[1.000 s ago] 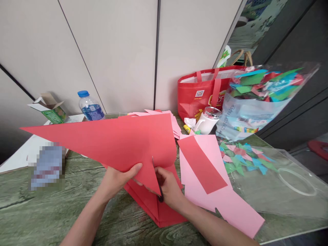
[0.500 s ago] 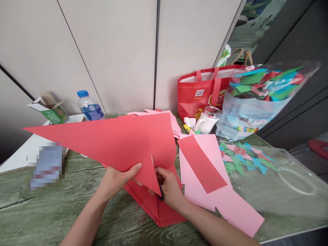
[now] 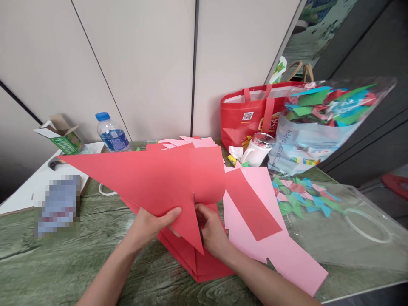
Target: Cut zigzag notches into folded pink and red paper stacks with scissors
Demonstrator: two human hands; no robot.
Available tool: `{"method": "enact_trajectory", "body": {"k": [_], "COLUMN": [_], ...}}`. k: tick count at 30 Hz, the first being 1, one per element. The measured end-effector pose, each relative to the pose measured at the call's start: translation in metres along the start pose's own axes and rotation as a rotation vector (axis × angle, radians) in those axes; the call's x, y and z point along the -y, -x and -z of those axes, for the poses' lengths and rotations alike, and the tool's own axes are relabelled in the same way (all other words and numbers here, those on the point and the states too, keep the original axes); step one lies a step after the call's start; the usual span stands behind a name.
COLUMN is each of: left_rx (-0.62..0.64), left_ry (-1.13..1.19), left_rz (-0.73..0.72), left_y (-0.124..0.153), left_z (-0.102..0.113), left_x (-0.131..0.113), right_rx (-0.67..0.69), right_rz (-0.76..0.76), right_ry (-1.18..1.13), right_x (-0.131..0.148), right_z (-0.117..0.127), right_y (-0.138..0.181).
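Observation:
A large red sheet of paper [image 3: 143,178] is held up in front of me, its long point reaching left. My left hand [image 3: 151,227] pinches its lower edge, thumb on top and fingers behind. At the slit on the right side, my right hand [image 3: 212,231] is closed around scissors [image 3: 200,231], of which only a bit of dark handle and a thin blade tip show. The paper hides most of the scissors. Under both hands lies more red paper [image 3: 210,265], folded or stacked on the table.
On the right lie pink sheets [image 3: 255,187] with a red strip [image 3: 253,204] on top. Behind stand a white mug [image 3: 256,151], a red bag [image 3: 236,123] and a clear bag of scraps [image 3: 321,123]. A bottle [image 3: 113,136] and an open box [image 3: 65,138] stand left.
The red sheet has shifted right and its left tip has come inward, uncovering a white ring and a dark curved thing on the left. The scissors' handle is now more hidden.

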State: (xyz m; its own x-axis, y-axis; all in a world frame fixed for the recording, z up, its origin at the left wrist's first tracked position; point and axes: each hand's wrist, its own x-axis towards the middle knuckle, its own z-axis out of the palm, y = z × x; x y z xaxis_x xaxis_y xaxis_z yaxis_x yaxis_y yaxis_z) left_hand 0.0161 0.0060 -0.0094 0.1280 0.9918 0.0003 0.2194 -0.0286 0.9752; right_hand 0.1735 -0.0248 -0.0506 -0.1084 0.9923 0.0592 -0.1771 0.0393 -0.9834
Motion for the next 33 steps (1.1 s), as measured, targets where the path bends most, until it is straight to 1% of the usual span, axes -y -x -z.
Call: {"method": "enact_trajectory", "body": {"k": [13, 19, 22, 24, 27, 31, 33], "left_rx": [0.032, 0.051, 0.016, 0.015, 0.025, -0.08, -0.088], "left_ry": [0.004, 0.038, 0.034, 0.033, 0.105, 0.279, 0.323], "left_rz": [-0.004, 0.019, 0.007, 0.012, 0.039, -0.004, 0.001], "left_y": [0.002, 0.001, 0.002, 0.002, 0.001, -0.003, -0.005], "left_z": [0.001, -0.001, 0.0, 0.001, 0.004, 0.009, 0.011], "left_x": [0.001, -0.002, -0.002, -0.002, -0.005, -0.013, -0.017], "right_rx": [-0.019, -0.04, -0.039, -0.041, -0.044, -0.045, -0.049], "right_rz": [-0.024, -0.071, -0.08, -0.076, -0.06, -0.054, -0.047], "right_ry": [-0.048, -0.047, -0.043, -0.021, 0.0, 0.009, 0.022], "right_x": [-0.001, 0.001, 0.002, 0.001, 0.0, -0.003, -0.005], "right_z": [-0.001, -0.003, -0.003, -0.002, -0.001, 0.0, 0.0], "right_y": [0.001, 0.002, 0.001, 0.001, 0.0, 0.001, 0.001]}}
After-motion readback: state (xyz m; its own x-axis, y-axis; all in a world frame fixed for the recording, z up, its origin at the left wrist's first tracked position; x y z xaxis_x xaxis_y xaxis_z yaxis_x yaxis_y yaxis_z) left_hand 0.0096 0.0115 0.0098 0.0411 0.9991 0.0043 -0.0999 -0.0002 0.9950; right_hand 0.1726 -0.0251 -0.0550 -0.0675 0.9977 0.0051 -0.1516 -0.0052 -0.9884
